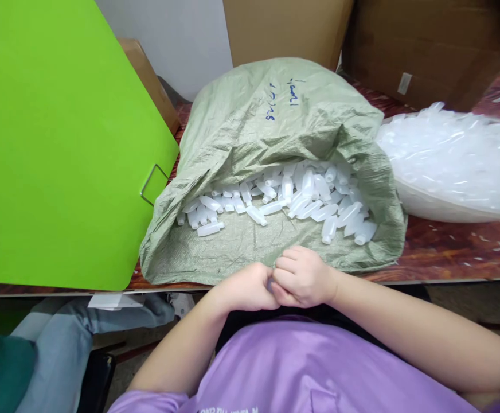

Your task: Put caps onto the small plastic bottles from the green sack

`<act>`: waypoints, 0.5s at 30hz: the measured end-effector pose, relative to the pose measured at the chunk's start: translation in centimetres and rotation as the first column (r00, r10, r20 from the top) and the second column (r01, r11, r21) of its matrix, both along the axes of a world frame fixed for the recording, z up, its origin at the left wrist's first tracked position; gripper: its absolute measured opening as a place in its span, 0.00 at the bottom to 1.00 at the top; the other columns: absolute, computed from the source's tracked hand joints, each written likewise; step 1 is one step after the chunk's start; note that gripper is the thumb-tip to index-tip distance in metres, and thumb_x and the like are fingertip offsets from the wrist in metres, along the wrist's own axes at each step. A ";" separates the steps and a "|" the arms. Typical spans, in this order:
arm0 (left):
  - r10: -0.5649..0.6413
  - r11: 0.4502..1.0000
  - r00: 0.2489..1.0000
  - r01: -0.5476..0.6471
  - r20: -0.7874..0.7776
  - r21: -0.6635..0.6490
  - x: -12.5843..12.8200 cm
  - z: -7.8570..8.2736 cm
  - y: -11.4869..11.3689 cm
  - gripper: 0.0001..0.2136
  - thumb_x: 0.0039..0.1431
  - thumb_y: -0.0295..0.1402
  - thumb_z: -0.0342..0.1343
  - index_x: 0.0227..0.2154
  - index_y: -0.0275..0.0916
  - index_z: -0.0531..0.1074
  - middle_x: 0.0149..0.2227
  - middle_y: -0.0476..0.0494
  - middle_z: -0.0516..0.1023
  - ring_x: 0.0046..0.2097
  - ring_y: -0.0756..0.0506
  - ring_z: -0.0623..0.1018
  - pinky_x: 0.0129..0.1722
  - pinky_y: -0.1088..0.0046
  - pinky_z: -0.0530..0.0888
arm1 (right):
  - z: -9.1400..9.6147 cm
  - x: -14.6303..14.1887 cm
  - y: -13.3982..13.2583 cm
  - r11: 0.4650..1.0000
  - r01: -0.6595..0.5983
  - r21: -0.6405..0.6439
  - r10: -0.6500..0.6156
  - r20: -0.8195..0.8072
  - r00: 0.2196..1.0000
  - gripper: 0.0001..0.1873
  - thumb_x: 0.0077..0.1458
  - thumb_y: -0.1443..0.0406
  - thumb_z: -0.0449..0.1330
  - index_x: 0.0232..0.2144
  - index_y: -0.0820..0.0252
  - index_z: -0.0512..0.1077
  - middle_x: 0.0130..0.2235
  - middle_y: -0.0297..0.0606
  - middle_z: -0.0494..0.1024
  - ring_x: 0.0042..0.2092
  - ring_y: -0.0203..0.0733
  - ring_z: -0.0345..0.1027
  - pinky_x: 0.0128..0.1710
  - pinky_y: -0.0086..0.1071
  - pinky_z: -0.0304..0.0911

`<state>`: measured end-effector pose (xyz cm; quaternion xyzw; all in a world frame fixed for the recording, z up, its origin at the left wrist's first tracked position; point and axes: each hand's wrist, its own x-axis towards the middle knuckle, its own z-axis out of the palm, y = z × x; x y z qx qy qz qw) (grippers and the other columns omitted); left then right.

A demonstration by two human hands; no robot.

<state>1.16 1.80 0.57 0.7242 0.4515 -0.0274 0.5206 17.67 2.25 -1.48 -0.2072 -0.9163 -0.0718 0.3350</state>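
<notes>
In front of my body, my left hand (pixel 250 287) and my right hand (pixel 300 277) meet at the near edge of the table. The right hand is closed with its fingers curled in. Curled against it, the left hand is closed too, its fingertips out of sight. Whatever lies between them, if anything, is hidden. Just beyond my hands a pale green woven sack (pixel 250 123) lies on its side, its mouth facing me. Many small translucent white plastic bottles (pixel 288 188) spill inside the mouth. Blue handwriting marks the sack's top.
To the right, a white tub (pixel 460 209) is heaped with translucent plastic pieces (pixel 460 155). A bright green panel (pixel 61 143) with a metal handle (pixel 153 183) stands at left. Cardboard boxes (pixel 409 46) stand behind. At lower left a person's jeans-clad leg (pixel 65 344) shows below the table.
</notes>
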 end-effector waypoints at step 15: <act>0.518 0.632 0.781 -0.076 -0.348 0.771 -7.7 -0.8 5.5 0.19 0.50 0.29 0.49 0.46 0.44 0.72 0.48 0.43 0.71 0.45 0.42 0.72 0.46 0.69 0.66 | 1.7 5.0 8.4 0.393 0.797 -0.459 -0.687 0.429 0.586 0.15 0.59 0.62 0.45 0.37 0.60 0.69 0.38 0.44 0.74 0.36 0.45 0.68 0.32 0.34 0.58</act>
